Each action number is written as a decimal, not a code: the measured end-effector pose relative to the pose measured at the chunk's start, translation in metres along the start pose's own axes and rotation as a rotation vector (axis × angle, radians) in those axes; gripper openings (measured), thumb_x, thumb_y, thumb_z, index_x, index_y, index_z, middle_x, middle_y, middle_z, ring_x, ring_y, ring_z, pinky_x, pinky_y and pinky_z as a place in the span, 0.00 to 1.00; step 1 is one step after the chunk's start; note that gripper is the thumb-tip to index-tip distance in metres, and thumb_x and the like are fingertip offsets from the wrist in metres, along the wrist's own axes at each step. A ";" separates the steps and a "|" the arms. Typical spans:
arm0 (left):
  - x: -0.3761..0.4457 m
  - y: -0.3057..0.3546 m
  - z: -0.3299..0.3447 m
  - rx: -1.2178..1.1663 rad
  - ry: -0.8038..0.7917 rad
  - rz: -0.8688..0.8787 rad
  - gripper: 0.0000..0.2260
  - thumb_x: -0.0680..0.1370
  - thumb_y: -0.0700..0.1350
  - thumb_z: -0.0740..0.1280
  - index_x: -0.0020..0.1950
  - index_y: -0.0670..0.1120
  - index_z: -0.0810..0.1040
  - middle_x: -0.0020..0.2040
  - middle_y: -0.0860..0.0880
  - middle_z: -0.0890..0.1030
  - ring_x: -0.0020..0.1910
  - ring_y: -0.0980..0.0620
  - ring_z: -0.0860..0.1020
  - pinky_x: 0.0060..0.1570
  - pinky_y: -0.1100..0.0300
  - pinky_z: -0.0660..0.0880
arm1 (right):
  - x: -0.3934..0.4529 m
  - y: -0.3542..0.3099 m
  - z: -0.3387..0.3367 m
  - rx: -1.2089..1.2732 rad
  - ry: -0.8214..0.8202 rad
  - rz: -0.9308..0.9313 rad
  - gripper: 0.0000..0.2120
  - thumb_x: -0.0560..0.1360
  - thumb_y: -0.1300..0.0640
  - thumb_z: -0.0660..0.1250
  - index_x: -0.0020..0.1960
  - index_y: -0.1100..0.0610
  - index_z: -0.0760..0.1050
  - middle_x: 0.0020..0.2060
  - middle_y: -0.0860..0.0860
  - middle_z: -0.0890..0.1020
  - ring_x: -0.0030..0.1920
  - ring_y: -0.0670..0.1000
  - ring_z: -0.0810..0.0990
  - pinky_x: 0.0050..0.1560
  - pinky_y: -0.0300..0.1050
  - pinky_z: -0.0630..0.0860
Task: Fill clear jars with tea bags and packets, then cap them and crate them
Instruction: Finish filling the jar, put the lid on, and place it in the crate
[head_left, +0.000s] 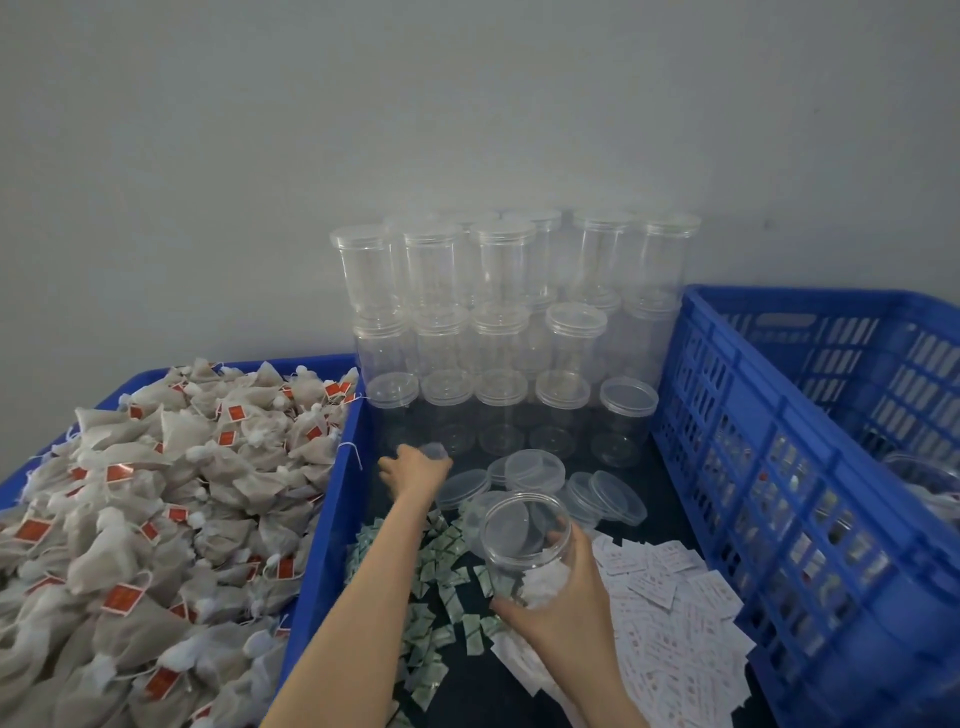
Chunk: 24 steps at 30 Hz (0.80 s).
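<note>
Right hand (558, 608): curled round an open clear jar (524, 545), held tilted above the green packets (441, 571).
Left hand (413, 467): reached forward, a clear lid (435, 450) pinched at its fingertips.
Loose lids (535, 470): lying just behind the jar.
Capped jars (498, 312): stacked against the wall.
Tea bags (156, 493): heaped in the left tray.
Blue crate (810, 467): at right.

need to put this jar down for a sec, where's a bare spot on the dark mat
Bare mat shows between the loose lids and the blue crate, ahead of the white packets. A narrower strip lies under the left hand, beside the tea bag bin. Crowded: green packets near the jar in the right hand, stacked jars behind.
</note>
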<state>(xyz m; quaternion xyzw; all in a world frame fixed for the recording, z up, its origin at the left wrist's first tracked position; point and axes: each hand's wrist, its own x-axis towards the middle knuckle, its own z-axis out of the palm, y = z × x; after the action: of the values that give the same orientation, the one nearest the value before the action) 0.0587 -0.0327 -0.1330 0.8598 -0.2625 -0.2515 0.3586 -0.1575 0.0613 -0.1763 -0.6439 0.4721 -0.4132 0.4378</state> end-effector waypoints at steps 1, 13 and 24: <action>0.006 -0.003 0.005 0.016 -0.015 -0.013 0.30 0.76 0.52 0.69 0.72 0.39 0.63 0.74 0.37 0.56 0.72 0.37 0.60 0.67 0.46 0.65 | 0.001 -0.002 0.000 0.011 -0.007 -0.007 0.50 0.53 0.47 0.82 0.69 0.34 0.61 0.61 0.33 0.72 0.60 0.29 0.70 0.49 0.25 0.70; 0.021 -0.020 0.013 0.355 -0.130 0.138 0.23 0.78 0.58 0.61 0.68 0.46 0.72 0.69 0.41 0.69 0.68 0.40 0.68 0.69 0.44 0.63 | 0.011 -0.016 0.009 0.017 -0.038 -0.007 0.46 0.51 0.42 0.79 0.61 0.23 0.58 0.59 0.29 0.72 0.59 0.24 0.67 0.48 0.24 0.71; -0.007 0.031 -0.069 0.336 0.036 0.546 0.09 0.79 0.46 0.64 0.56 0.46 0.79 0.53 0.46 0.81 0.48 0.50 0.78 0.51 0.55 0.76 | 0.011 -0.039 0.037 0.090 -0.149 -0.044 0.52 0.50 0.42 0.80 0.70 0.38 0.62 0.63 0.38 0.75 0.63 0.41 0.75 0.63 0.46 0.77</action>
<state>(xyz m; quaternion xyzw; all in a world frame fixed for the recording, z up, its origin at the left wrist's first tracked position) 0.0881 -0.0140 -0.0652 0.8091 -0.5150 -0.0840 0.2703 -0.1102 0.0639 -0.1481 -0.6626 0.4050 -0.3945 0.4912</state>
